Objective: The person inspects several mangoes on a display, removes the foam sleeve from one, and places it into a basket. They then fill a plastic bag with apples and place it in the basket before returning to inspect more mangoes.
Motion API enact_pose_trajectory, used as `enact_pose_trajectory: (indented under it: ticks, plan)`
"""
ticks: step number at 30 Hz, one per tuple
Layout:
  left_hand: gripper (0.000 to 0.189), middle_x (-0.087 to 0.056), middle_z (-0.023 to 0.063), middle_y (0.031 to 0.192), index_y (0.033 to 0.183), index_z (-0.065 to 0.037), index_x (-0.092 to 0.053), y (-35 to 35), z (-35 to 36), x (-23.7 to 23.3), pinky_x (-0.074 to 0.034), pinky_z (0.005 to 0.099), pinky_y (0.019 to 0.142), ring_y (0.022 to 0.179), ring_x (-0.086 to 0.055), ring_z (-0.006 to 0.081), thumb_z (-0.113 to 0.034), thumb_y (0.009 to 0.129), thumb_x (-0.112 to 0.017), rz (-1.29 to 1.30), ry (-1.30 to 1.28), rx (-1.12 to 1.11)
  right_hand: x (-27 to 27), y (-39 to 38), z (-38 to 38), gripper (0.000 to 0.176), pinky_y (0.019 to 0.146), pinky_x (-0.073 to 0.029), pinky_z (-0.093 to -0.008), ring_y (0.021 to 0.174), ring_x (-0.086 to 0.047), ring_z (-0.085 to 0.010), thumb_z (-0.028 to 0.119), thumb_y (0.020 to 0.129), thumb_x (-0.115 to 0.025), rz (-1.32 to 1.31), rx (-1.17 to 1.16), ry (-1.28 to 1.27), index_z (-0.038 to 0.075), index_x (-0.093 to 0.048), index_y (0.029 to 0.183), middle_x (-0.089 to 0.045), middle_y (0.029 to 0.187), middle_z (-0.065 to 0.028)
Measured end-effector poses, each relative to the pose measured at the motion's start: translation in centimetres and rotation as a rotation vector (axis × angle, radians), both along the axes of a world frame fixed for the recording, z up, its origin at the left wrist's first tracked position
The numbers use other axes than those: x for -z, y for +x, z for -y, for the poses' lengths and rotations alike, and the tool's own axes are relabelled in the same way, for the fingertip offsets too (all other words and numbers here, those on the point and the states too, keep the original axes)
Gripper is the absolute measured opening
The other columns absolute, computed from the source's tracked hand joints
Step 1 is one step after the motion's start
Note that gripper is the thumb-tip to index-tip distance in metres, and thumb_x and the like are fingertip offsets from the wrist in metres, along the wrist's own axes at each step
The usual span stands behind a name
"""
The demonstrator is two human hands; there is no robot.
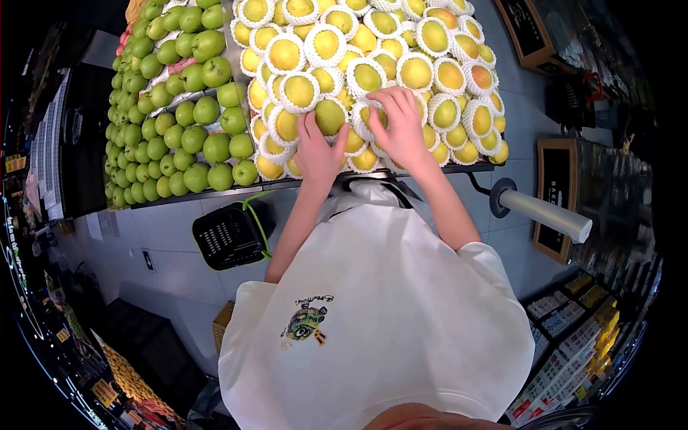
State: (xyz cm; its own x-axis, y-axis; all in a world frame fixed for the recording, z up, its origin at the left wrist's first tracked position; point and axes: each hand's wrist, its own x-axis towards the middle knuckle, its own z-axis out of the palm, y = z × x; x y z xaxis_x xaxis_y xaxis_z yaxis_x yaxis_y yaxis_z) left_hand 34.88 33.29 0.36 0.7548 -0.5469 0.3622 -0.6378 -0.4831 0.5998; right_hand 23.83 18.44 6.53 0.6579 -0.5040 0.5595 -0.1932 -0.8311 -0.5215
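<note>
A yellow-green round fruit (330,115) sits among the front rows of the pile, with the thumb and fingers of my left hand (319,152) curled round its near side. Just to the right, my right hand (403,132) bends its thumb and fingers over another yellow fruit (363,120) in a white foam net, which it partly hides. Around both hands lie many more yellow fruits in foam nets, such as the netted fruit (299,91) just beyond my left fingers.
Green apples (194,136) fill the left of the display, beside a divider. A black shopping basket (231,236) with a green rim stands on the floor at left. A grey roll (548,213) sticks out from the display's front right. Framed signboards (557,197) stand at right.
</note>
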Motion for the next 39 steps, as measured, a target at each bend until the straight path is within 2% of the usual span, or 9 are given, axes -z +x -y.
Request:
enact_pose_trajectory:
  ticks: [9, 11, 14, 16, 19, 23, 28, 35, 39]
  plan:
    - [0.084, -0.062, 0.0207, 0.127, 0.133, -0.002, -0.049, 1.3, -0.2, -0.5, -0.057, 0.0479, 0.076, 0.102, -0.068, 0.0405, -0.053, 0.077, -0.086, -0.179, 0.129, 0.068, 2.0, 5.4, -0.8, 0.036, 0.098, -0.037, -0.0416, 0.11, -0.057, -0.0296, 0.001, 0.085, -0.061, -0.479, -0.137, -0.076, 0.006, -0.063, 0.12, -0.072, 0.11, -0.0092]
    - [0.083, -0.062, 0.0202, 0.129, 0.131, -0.002, -0.049, 1.3, -0.4, 0.4, -0.057, 0.0467, 0.075, 0.099, -0.069, 0.0401, -0.049, 0.076, -0.088, -0.169, 0.102, 0.07, 2.3, 5.4, -0.9, 0.036, 0.098, -0.037, -0.0416, 0.109, -0.057, -0.029, 0.002, 0.085, -0.061, -0.45, -0.149, -0.02, 0.006, -0.064, 0.12, -0.072, 0.109, -0.0085]
    - [0.078, -0.06, 0.0192, 0.133, 0.13, -0.002, -0.05, 0.9, -0.9, 2.9, -0.057, 0.0414, 0.072, 0.09, -0.069, 0.0344, -0.035, 0.074, -0.093, 0.046, -0.223, 0.13, 1.4, 4.6, -1.4, 0.036, 0.098, -0.036, -0.0418, 0.109, -0.057, -0.0279, 0.002, 0.085, -0.061, -0.382, -0.159, 0.072, 0.007, -0.065, 0.121, -0.072, 0.109, -0.0075]
    - [0.071, -0.058, 0.0194, 0.138, 0.133, -0.003, -0.049, 0.3, -1.1, 3.4, -0.061, 0.0441, 0.082, 0.115, -0.067, 0.0397, -0.025, 0.077, -0.088, -0.031, -0.313, 0.181, 1.1, 4.2, -1.3, 0.037, 0.098, -0.036, -0.042, 0.109, -0.057, -0.0275, 0.002, 0.085, -0.061, -0.343, -0.159, 0.107, 0.007, -0.066, 0.121, -0.072, 0.111, -0.0071]
    - [0.07, -0.055, 0.0215, 0.141, 0.135, -0.001, -0.051, 0.3, -0.4, 2.7, -0.061, 0.0427, 0.084, 0.117, -0.066, 0.0402, -0.023, 0.08, -0.087, -0.015, -0.263, 0.165, 1.6, 3.9, -1.3, 0.039, 0.097, -0.036, -0.0425, 0.109, -0.056, -0.0272, 0.002, 0.085, -0.061, -0.282, -0.144, 0.06, 0.008, -0.068, 0.123, -0.072, 0.112, -0.0076]
    - [0.072, -0.051, 0.0238, 0.14, 0.139, 0.001, -0.051, 0.4, 0.0, 2.4, -0.061, 0.0437, 0.086, 0.116, -0.064, 0.0431, -0.024, 0.082, -0.087, -0.025, -0.224, 0.154, 2.2, 4.6, -1.1, 0.04, 0.095, -0.037, -0.0426, 0.109, -0.056, -0.0277, 0.003, 0.086, -0.061, -0.351, -0.135, 0.039, 0.008, -0.068, 0.125, -0.071, 0.113, -0.0084]
    - [0.073, -0.046, 0.0242, 0.133, 0.143, 0.001, -0.051, 0.1, -0.3, 3.3, -0.059, 0.0443, 0.08, 0.1, -0.064, 0.0425, -0.026, 0.085, -0.086, -0.086, -0.188, 0.125, 2.2, 4.6, -1.0, 0.04, 0.095, -0.036, -0.0425, 0.11, -0.055, -0.0281, 0.003, 0.086, -0.06, -0.368, -0.134, 0.046, 0.008, -0.068, 0.125, -0.071, 0.112, -0.0079]
    - [0.07, -0.049, 0.0226, 0.132, 0.143, 0.0, -0.051, 0.6, -3.3, 1.9, -0.054, 0.0432, 0.091, 0.109, -0.059, 0.038, -0.026, 0.087, -0.085, -0.259, -0.126, 0.143, 2.5, 4.5, -0.9, 0.036, 0.093, -0.038, -0.0433, 0.107, -0.057, -0.0261, 0.006, 0.085, -0.065, -0.332, -0.13, -0.049, 0.011, -0.069, 0.121, -0.072, 0.107, -0.0048]
    - [0.071, -0.053, 0.0198, 0.133, 0.139, -0.002, -0.056, 6.3, -0.3, -2.7, -0.052, 0.0434, 0.096, 0.115, -0.057, 0.0359, -0.033, 0.084, -0.087, 0.142, -0.211, -0.013, 2.5, 4.5, -1.1, 0.035, 0.093, -0.038, -0.0431, 0.105, -0.057, -0.026, 0.006, 0.085, -0.064, -0.289, -0.134, -0.056, 0.013, -0.069, 0.119, -0.071, 0.104, -0.0045]
